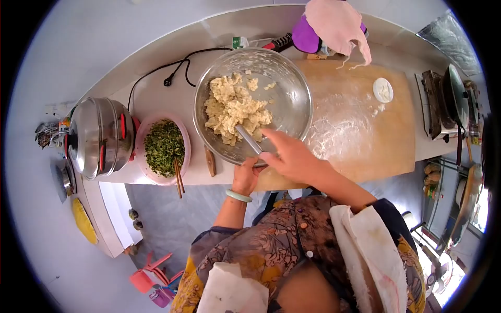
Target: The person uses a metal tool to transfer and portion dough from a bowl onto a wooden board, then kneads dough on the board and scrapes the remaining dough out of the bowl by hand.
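A large steel mixing bowl (292,94) stands on the counter with lumpy, pale dough (236,107) heaped toward its left side. My right hand (287,158) is closed round the metal handle of a utensil (249,139), index finger stretched forward. The utensil's far end sinks into the dough, so its kind is hidden. At the bowl's near rim, my left hand (246,176) grips the edge, with its fingers partly hidden. A pale green bangle (238,196) circles that wrist. Bits of dough cling to the bowl's inner wall.
A floured wooden board (386,141) lies right of the bowl, bearing a small white bowl (383,91). To the left are a pink basin (186,136) of chopped greens with chopsticks (179,180), a steamer pot (94,138) and a black cord (151,78). A gas stove (433,109) stands far right.
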A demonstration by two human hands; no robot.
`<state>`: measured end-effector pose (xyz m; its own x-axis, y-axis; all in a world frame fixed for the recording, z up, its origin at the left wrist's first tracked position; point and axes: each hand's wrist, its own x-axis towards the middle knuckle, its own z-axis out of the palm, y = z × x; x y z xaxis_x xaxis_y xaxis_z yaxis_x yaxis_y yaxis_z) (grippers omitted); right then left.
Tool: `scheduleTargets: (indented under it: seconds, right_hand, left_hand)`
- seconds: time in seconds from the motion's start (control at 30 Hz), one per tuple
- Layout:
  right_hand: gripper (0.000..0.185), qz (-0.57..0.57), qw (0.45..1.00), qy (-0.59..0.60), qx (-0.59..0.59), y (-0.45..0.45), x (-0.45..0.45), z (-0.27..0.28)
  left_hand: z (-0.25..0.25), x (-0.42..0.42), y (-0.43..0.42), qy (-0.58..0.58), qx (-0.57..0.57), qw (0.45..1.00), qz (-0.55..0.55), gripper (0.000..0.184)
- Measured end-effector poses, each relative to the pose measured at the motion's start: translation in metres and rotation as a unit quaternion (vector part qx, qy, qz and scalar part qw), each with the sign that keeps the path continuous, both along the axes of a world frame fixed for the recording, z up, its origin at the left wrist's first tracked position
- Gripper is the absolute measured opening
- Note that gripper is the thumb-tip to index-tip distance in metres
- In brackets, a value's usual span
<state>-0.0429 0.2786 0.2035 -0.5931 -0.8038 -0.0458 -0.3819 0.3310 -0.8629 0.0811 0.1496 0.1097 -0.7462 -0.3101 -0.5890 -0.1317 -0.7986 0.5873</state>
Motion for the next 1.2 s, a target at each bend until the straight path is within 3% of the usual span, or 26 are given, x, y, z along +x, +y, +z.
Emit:
scheduleTargets:
  seconds: [0.17, 0.27, 0.47, 0.57, 0.7, 0.83, 0.93, 1.03, 1.2]
  right_hand:
    - [0.049, 0.052, 0.981, -0.008, 0.185, -0.031, 0.013, -0.039]
    - [0.043, -0.014, 0.990, 0.013, 0.141, -0.022, 0.003, -0.052]
    - [0.037, 0.007, 0.989, -0.115, 0.090, -0.009, -0.045, -0.038]
    - [0.038, 0.089, 0.971, -0.175, 0.135, -0.006, -0.082, -0.042]
    - [0.032, 0.077, 0.929, -0.334, 0.141, 0.003, -0.111, -0.035]
    - [0.030, 0.033, 0.879, -0.469, 0.076, 0.021, -0.118, -0.032]
    - [0.040, -0.042, 0.854, -0.517, 0.032, 0.032, -0.096, -0.034]
    - [0.040, -0.118, 0.866, -0.486, 0.011, 0.034, -0.063, -0.010]
    - [0.041, -0.174, 0.768, -0.599, -0.145, 0.067, -0.035, -0.038]
  left_hand:
    - [-0.006, 0.008, 0.014, -0.016, -0.004, 0.998, -0.054, 0.038]
    - [-0.007, 0.012, 0.019, -0.001, 0.017, 0.997, -0.070, 0.042]
    - [-0.002, 0.003, 0.013, -0.012, 0.028, 0.995, -0.094, 0.048]
    - [-0.004, 0.001, 0.007, -0.036, 0.036, 0.993, -0.109, 0.048]
    - [-0.015, 0.002, 0.007, -0.065, 0.050, 0.991, -0.110, 0.047]
    - [-0.018, -0.006, 0.013, -0.049, 0.033, 0.995, -0.075, 0.046]
    - [-0.020, -0.007, 0.003, -0.056, 0.038, 0.994, -0.089, 0.047]
    - [-0.011, -0.008, -0.004, -0.081, 0.030, 0.990, -0.114, 0.047]
    - [-0.021, -0.005, -0.005, -0.101, 0.022, 0.988, -0.113, 0.043]
